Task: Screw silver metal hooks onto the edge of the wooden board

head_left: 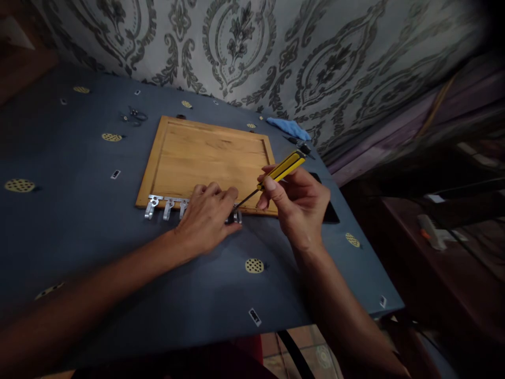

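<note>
A framed wooden board (209, 160) lies flat on the table. Along its near edge runs a row of silver metal hooks (169, 208). My left hand (207, 213) presses over this edge, fingers curled on the wood and thumb beside the rightmost hook (237, 216); it covers part of the row. In my right hand (302, 205) is a screwdriver with a yellow and black handle (281, 171), held tilted between thumb and fingers. Its thin shaft slants down left to the hook beside my left thumb. The exact tip contact is too small to make out.
A blue cloth (289, 128) and a dark tool (300, 145) lie beyond the board to the right. Small tangled items (134, 117) sit at the back left. A flat black object (331, 210) shows behind my right wrist. A patterned curtain (244, 47) hangs behind the table.
</note>
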{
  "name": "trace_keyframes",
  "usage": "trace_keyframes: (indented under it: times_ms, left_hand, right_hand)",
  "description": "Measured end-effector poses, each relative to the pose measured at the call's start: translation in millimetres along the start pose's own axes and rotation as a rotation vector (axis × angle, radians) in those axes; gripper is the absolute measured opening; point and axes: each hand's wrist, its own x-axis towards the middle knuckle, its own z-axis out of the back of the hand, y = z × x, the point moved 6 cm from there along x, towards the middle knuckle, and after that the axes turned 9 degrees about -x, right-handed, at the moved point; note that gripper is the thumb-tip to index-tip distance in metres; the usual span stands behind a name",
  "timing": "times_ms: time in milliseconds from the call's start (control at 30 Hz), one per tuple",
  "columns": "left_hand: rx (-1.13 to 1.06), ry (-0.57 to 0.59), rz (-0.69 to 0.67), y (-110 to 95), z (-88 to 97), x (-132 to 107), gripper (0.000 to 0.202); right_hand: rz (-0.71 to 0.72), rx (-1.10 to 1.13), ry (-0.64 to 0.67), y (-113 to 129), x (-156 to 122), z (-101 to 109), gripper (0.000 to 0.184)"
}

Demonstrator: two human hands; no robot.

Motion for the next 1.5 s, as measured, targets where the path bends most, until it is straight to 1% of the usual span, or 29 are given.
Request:
trace_keyframes:
  times_ms: [100,233,367,600,833,967,1100,1200,1333,1500]
  left_hand:
    - [0.004,0.013,0.009,-0.4,0.0,0.1,0.039]
    - [0.012,0.034,0.019,-0.7,0.1,0.9,0.040]
    - [0.012,0.037,0.024,-0.7,0.6,1.6,0.038]
    - [0.019,0.041,0.040,-0.8,0.8,2.1,0.040]
    - [0.004,0.052,0.045,-1.1,0.4,2.3,0.042]
    - [0.014,0.049,0.044,-1.1,1.1,2.4,0.041]
    - [0.017,0.069,0.043,-1.1,0.1,2.6,0.041]
    - [0.021,0.068,0.044,-0.6,-0.2,2.7,0.042]
    - [0.021,0.077,0.044,-0.6,-0.7,2.7,0.042]
    - [0.024,0.083,0.055,-1.4,0.5,3.0,0.043]
  right_hand:
    - [0.014,0.002,-0.038,1.4,0.2,2.2,0.030]
    - [0.000,0.023,-0.005,0.0,-0.7,0.2,0.029]
    - [-0.029,0.006,0.010,-1.4,-1.5,-1.8,0.033]
    - [-0.040,0.026,0.041,-3.9,-0.7,-5.3,0.037]
    - [-0.069,0.069,0.028,-3.1,-0.9,-5.7,0.035]
    - [-0.082,0.087,0.027,-3.8,-0.7,-5.7,0.038]
    - [-0.073,0.100,0.080,-3.9,0.0,-6.0,0.037]
    - [-0.054,0.105,0.122,-2.4,0.2,-6.8,0.032]
    - [-0.034,0.106,0.069,-1.4,-0.3,-5.7,0.028]
    - [0.005,0.117,-0.052,-2.3,-1.4,-1.9,0.031]
